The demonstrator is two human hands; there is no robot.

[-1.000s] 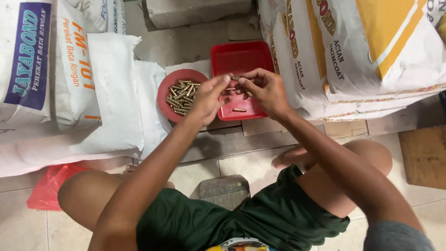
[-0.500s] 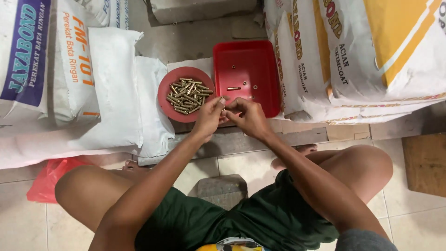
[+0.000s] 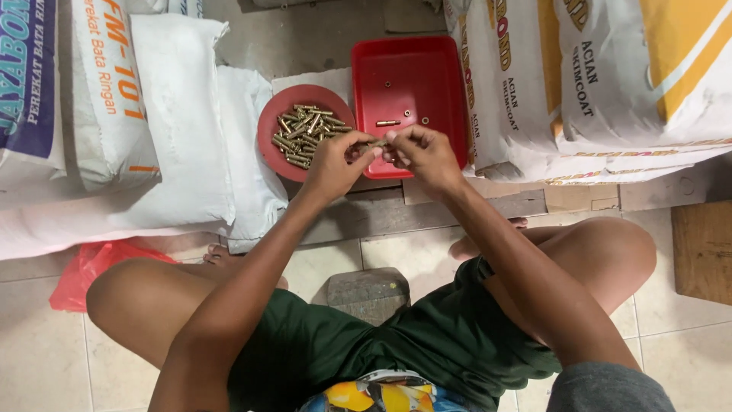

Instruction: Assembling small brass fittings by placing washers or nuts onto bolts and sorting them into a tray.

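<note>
My left hand (image 3: 338, 162) and my right hand (image 3: 422, 156) meet over the near edge of a square red tray (image 3: 450, 91), both pinching one brass-coloured bolt (image 3: 378, 143) between the fingertips. The tray holds one loose bolt (image 3: 388, 123) and a few small nuts. Left of it, a round red dish (image 3: 268, 139) is heaped with several similar bolts (image 3: 305, 133). My left hand sits just right of that dish.
Large white sacks (image 3: 152, 122) lie on the left and more sacks (image 3: 595, 84) are stacked on the right. A red plastic bag (image 3: 88, 267) lies on the tiled floor at left. A wooden board (image 3: 705, 252) lies at right. My bare knees flank a small block (image 3: 370, 290).
Both hands have drawn back from above the tray's middle to its near edge, still together on the bolt. The dish and tray have not moved.
</note>
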